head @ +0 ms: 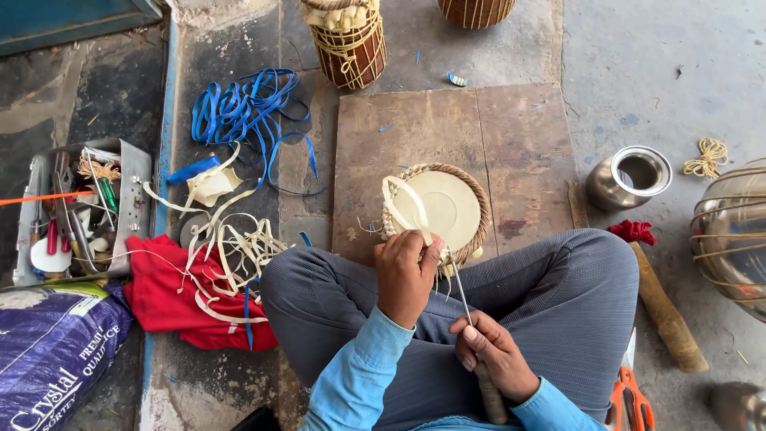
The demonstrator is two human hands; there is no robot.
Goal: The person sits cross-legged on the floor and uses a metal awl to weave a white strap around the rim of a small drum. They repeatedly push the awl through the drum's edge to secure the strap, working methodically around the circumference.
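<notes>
On the wooden board [511, 136] your left hand [405, 275] pinches the drumhead [437, 206] rim, right hand [496, 357] fisted round the awl [471, 319]; a pale strap [403, 199] lies loose across the drumhead, so lacing looks unfinished

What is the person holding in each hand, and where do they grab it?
The left hand pinches a pale strap at the near rim of the round drum head. The right hand grips a thin metal tool by its handle.

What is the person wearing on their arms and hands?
Both arms wear long light blue sleeves that end at the wrists. The left hand and right hand are bare: no gloves, and no rings or watch that I can see. The legs wear grey trousers with fine stripes.
</notes>
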